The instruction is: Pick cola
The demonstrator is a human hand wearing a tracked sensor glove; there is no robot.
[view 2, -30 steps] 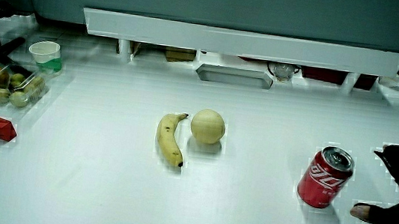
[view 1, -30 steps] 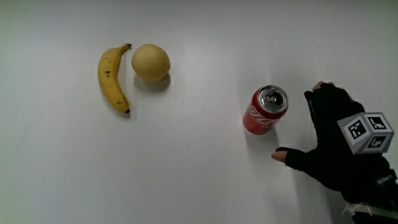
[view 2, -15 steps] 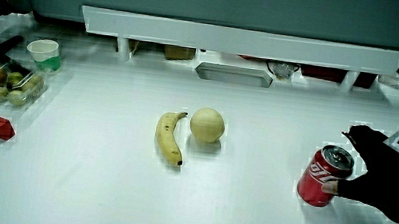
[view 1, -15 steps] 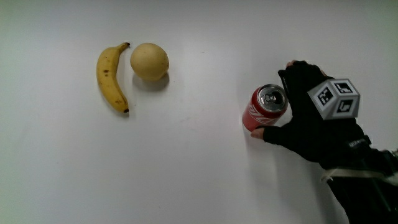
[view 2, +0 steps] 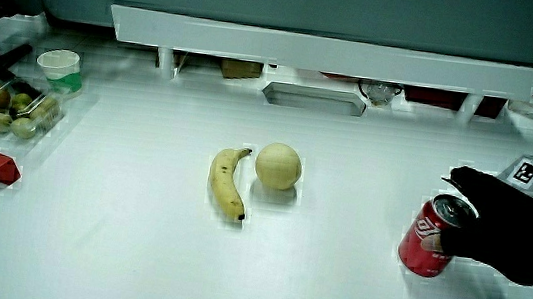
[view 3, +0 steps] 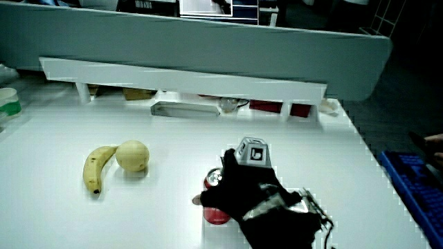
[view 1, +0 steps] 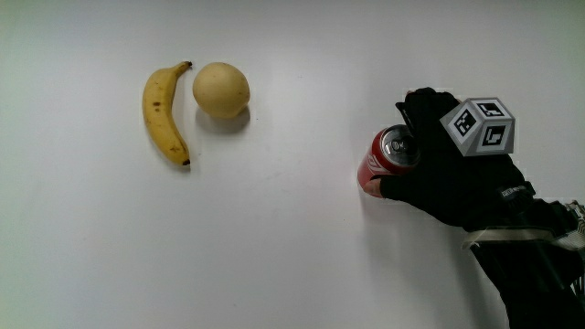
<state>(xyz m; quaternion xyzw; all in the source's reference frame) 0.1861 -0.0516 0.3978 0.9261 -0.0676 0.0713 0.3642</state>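
Observation:
A red cola can stands upright on the white table, its silver top showing in the main view. The gloved hand wraps around the can, thumb on the side nearer the person and fingers curled over the side farther away. The patterned cube sits on the hand's back. In both side views the can rests on the table, partly covered by the hand.
A banana and a pale round fruit lie side by side, well apart from the can. In a side view a box of fruit, a green-and-white cup and a red cube sit at the table's edge.
The hand came in from beside the can and closed its fingers around it. The can stays in the same spot on the table.

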